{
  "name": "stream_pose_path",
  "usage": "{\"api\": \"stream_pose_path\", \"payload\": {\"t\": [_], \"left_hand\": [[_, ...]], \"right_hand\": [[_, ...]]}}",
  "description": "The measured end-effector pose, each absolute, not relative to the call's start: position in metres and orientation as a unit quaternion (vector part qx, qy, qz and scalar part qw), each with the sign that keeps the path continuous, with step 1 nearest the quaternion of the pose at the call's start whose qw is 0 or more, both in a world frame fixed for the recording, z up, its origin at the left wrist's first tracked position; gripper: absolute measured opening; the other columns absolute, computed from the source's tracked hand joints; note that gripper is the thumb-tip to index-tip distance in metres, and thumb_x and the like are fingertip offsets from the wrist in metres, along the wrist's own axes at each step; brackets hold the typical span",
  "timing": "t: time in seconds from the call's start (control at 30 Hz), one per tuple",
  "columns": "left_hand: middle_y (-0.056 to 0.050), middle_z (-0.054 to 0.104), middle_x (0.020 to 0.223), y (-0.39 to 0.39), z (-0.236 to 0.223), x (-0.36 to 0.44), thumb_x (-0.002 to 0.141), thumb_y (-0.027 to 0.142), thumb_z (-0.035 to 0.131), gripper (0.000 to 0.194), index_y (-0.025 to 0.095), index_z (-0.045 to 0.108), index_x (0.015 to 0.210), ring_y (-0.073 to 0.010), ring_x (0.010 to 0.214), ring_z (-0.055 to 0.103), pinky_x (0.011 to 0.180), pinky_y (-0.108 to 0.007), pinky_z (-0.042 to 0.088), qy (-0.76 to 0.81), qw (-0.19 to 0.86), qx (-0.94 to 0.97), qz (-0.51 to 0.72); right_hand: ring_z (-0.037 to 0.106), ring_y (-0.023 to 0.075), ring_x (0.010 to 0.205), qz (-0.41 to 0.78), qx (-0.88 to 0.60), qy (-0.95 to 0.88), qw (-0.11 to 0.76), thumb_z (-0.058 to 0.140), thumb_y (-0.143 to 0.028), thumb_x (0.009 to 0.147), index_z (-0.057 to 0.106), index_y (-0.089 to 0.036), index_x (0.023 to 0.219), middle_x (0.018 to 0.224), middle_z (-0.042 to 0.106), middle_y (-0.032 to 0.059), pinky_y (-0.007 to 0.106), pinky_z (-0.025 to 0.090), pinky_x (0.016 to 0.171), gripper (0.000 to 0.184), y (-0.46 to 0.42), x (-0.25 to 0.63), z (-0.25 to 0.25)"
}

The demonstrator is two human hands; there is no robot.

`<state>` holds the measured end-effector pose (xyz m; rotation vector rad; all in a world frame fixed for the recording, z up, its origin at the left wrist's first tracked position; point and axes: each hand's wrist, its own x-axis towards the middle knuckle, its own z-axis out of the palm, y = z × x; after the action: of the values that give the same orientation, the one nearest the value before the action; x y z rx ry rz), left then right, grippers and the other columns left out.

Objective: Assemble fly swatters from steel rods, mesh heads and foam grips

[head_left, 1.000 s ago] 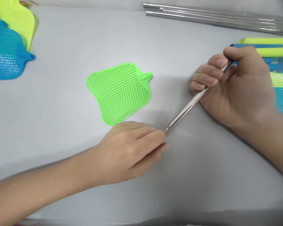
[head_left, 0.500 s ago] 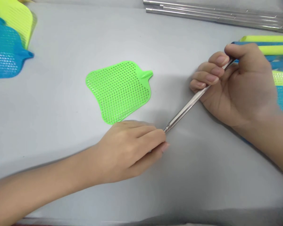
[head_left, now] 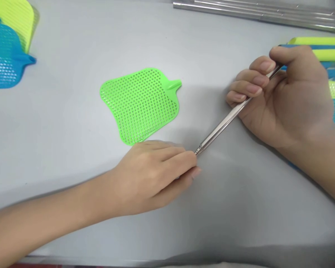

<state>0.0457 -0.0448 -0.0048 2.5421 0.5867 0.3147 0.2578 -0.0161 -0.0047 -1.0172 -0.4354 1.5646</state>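
Note:
A shiny telescopic metal rod (head_left: pixel 222 124) runs slantwise between my two hands. My left hand (head_left: pixel 156 175) pinches its thin lower end, which the fingers hide. Wrapped around the thicker upper part, my right hand (head_left: pixel 279 93) has its palm turned up and the fingers curled over the rod. The rod's top end disappears behind the right thumb. A bright green fly swatter head (head_left: pixel 142 104), a mesh paddle with a short socket pointing right, lies flat on the table just beyond my left hand.
Blue (head_left: pixel 5 56) and yellow-green swatter heads (head_left: pixel 19 18) overlap at the far left. Several metal rods (head_left: pixel 257 13) lie along the back right. Behind my right hand are yellow (head_left: pixel 329 55) and blue swatter parts. The grey table's front edge (head_left: pixel 100 259) shows at the bottom.
The view has shifted slightly, so the swatter heads and back rods appear a little higher. Both hands keep the same grip on the rod, and the green head stays put.

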Motion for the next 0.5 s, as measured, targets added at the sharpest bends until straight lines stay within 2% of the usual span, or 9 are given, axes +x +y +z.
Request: {"api": "stream_pose_path", "payload": {"t": [0.5], "left_hand": [[0.005, 0.048, 0.056, -0.0437, -0.0045, 0.0473, 0.088, 0.020, 0.041, 0.014, 0.018, 0.050, 0.076, -0.0072, 0.049, 0.044, 0.047, -0.022, 0.034, 0.215, 0.252, 0.936, 0.114]], "right_hand": [[0.035, 0.0064, 0.046, 0.664, -0.433, -0.180, 0.582, 0.025, -0.022, 0.088, 0.031, -0.019, 0.058, 0.053, 0.024, -0.0016, 0.023, 0.039, 0.047, 0.031, -0.0155, 0.2583, -0.0050]]}}
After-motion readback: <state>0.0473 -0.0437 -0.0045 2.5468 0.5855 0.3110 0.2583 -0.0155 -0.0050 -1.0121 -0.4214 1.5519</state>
